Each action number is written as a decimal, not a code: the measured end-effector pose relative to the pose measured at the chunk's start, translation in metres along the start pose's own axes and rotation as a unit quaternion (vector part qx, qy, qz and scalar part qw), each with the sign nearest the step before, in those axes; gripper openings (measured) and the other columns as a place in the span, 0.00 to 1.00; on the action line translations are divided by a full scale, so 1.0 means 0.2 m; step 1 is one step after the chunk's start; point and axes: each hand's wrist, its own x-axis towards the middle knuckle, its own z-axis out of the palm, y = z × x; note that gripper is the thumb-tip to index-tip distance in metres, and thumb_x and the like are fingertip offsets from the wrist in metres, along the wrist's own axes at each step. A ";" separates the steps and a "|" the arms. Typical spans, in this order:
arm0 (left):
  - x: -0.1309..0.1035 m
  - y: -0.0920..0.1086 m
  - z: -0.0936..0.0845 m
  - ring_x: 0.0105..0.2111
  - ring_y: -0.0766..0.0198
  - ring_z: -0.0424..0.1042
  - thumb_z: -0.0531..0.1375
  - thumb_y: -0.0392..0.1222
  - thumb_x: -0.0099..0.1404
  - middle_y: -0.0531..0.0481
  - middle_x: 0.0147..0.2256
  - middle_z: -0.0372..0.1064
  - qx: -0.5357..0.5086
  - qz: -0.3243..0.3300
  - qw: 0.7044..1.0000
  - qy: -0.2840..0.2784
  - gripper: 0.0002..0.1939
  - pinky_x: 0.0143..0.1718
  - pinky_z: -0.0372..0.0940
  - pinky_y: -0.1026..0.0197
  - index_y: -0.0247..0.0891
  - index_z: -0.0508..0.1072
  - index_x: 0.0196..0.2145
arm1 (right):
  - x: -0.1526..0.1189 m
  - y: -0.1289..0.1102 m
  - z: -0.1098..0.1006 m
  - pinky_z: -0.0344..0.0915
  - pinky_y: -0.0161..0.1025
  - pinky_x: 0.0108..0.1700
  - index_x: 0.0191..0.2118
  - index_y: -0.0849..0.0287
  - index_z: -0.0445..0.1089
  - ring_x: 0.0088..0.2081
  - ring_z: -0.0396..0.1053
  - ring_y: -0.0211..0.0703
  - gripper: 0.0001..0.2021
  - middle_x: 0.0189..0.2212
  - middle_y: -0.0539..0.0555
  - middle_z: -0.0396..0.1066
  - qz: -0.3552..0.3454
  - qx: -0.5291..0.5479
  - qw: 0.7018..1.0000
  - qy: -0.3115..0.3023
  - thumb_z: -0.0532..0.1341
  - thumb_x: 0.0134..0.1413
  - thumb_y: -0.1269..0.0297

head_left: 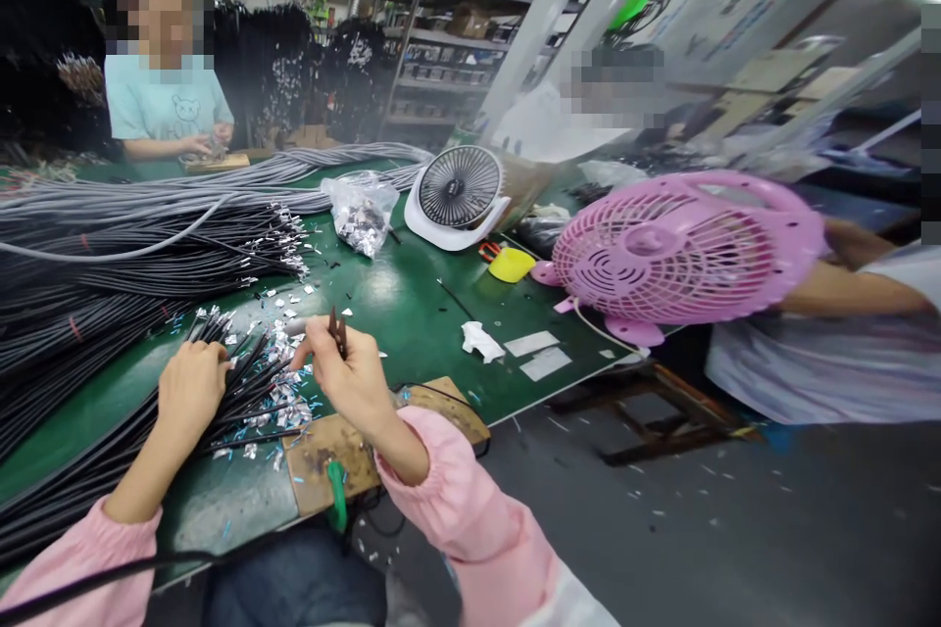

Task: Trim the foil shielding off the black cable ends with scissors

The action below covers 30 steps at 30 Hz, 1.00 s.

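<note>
My left hand is closed around black cables near their stripped ends, over the bench. In my right hand is a small dark two-pointed tool that looks like a pair of snips, its points upward between my fingers. My right thumb and forefinger come close together just right of the cable ends; whether they pinch a cable cannot be made out. Scraps of silver foil and short blue bits lie beneath and between both hands.
Bundles of black cable and grey cable cover the left side. A white fan, a pink fan and a plastic bag stand beyond. A wooden block with a green clamp sits at the near edge. Co-workers sit opposite and right.
</note>
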 end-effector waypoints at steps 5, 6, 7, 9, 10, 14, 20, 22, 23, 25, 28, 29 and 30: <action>0.01 0.00 0.01 0.31 0.49 0.76 0.56 0.44 0.52 0.46 0.23 0.73 -0.029 -0.011 0.999 -0.017 0.05 0.36 0.69 0.54 0.43 0.70 0.24 | 0.05 -0.02 0.00 0.54 0.34 0.27 0.22 0.57 0.62 0.21 0.58 0.34 0.20 0.18 0.47 0.63 -0.053 -0.088 0.989 -0.103 0.51 0.66 0.58; 0.01 0.01 0.00 0.28 0.53 0.76 0.55 0.46 0.53 0.48 0.22 0.73 -0.047 -0.013 0.999 -0.023 0.08 0.33 0.69 0.56 0.42 0.71 0.27 | 0.09 -0.02 0.00 0.54 0.34 0.28 0.21 0.57 0.62 0.22 0.58 0.34 0.19 0.18 0.46 0.62 -0.071 -0.123 0.982 -0.123 0.53 0.65 0.61; 0.02 0.02 -0.02 0.25 0.55 0.75 0.54 0.48 0.54 0.50 0.22 0.73 -0.066 -0.013 0.997 -0.028 0.11 0.31 0.69 0.57 0.41 0.73 0.30 | 0.12 -0.02 0.01 0.54 0.34 0.29 0.21 0.58 0.62 0.23 0.58 0.34 0.19 0.18 0.46 0.62 -0.085 -0.159 0.974 -0.141 0.55 0.64 0.64; 0.04 0.05 -0.05 0.22 0.58 0.75 0.54 0.53 0.56 0.51 0.21 0.74 -0.105 -0.009 0.994 -0.030 0.18 0.29 0.69 0.59 0.40 0.75 0.36 | 0.20 0.00 0.04 0.55 0.34 0.30 0.24 0.58 0.68 0.24 0.60 0.35 0.14 0.20 0.46 0.66 -0.096 -0.204 0.962 -0.156 0.58 0.61 0.68; 0.05 0.07 -0.06 0.22 0.59 0.74 0.54 0.55 0.55 0.51 0.21 0.74 -0.122 -0.006 0.992 -0.026 0.21 0.29 0.70 0.60 0.39 0.76 0.38 | 0.23 0.01 0.05 0.56 0.34 0.31 0.28 0.59 0.71 0.25 0.61 0.36 0.09 0.22 0.47 0.68 -0.091 -0.211 0.962 -0.144 0.59 0.60 0.70; 0.08 0.14 -0.12 0.20 0.60 0.72 0.58 0.60 0.51 0.49 0.20 0.74 -0.174 0.001 0.984 -0.020 0.25 0.26 0.68 0.60 0.36 0.80 0.34 | 0.28 0.07 0.10 0.62 0.35 0.35 0.42 0.61 0.75 0.29 0.67 0.39 0.08 0.29 0.51 0.73 -0.061 -0.205 0.974 -0.071 0.64 0.55 0.71; -0.02 0.18 -0.14 0.16 0.64 0.68 0.61 0.57 0.51 0.52 0.15 0.70 -0.212 -0.015 0.977 0.002 0.19 0.20 0.64 0.63 0.39 0.80 0.24 | 0.19 0.11 0.09 0.62 0.34 0.33 0.27 0.59 0.74 0.27 0.65 0.38 0.09 0.22 0.49 0.68 -0.138 -0.206 0.961 -0.124 0.60 0.57 0.74; -0.07 0.19 -0.14 0.16 0.64 0.67 0.62 0.54 0.51 0.53 0.15 0.70 -0.219 -0.018 0.975 0.031 0.15 0.21 0.64 0.63 0.40 0.79 0.23 | 0.16 0.09 0.09 0.61 0.34 0.32 0.28 0.59 0.75 0.27 0.66 0.38 0.09 0.23 0.50 0.69 -0.141 -0.177 0.966 -0.126 0.60 0.57 0.73; -0.09 0.20 -0.14 0.16 0.65 0.68 0.63 0.53 0.51 0.54 0.16 0.71 -0.223 -0.017 0.973 0.048 0.14 0.21 0.65 0.63 0.41 0.79 0.23 | 0.15 0.08 0.09 0.61 0.34 0.31 0.29 0.59 0.75 0.27 0.66 0.38 0.08 0.24 0.50 0.69 -0.134 -0.162 0.971 -0.118 0.60 0.57 0.72; -0.12 0.21 -0.14 0.18 0.65 0.68 0.64 0.52 0.51 0.54 0.19 0.72 -0.231 -0.012 0.970 0.079 0.12 0.22 0.66 0.63 0.41 0.78 0.24 | 0.13 0.06 0.08 0.61 0.34 0.30 0.31 0.59 0.75 0.26 0.65 0.38 0.06 0.24 0.50 0.71 -0.097 -0.145 0.980 -0.094 0.61 0.57 0.68; -0.15 0.22 -0.14 0.21 0.65 0.70 0.65 0.50 0.52 0.54 0.22 0.74 -0.222 0.028 0.964 0.143 0.10 0.26 0.68 0.63 0.42 0.77 0.24 | 0.12 0.02 0.07 0.60 0.35 0.30 0.39 0.60 0.75 0.25 0.65 0.38 0.10 0.25 0.50 0.72 -0.027 -0.167 0.983 -0.074 0.64 0.56 0.60; -0.16 0.22 -0.14 0.22 0.65 0.71 0.65 0.49 0.54 0.55 0.23 0.74 -0.211 0.046 0.962 0.165 0.09 0.27 0.68 0.63 0.42 0.77 0.24 | 0.11 0.00 0.07 0.61 0.36 0.32 0.43 0.60 0.74 0.27 0.67 0.39 0.13 0.28 0.50 0.74 -0.016 -0.181 0.981 -0.073 0.64 0.56 0.58; -0.17 0.22 -0.14 0.22 0.65 0.71 0.65 0.48 0.55 0.55 0.23 0.75 -0.198 0.065 0.961 0.184 0.08 0.27 0.68 0.63 0.42 0.77 0.24 | 0.10 -0.01 0.06 0.62 0.38 0.35 0.47 0.60 0.73 0.30 0.69 0.41 0.15 0.31 0.52 0.75 -0.017 -0.193 0.978 -0.071 0.63 0.57 0.58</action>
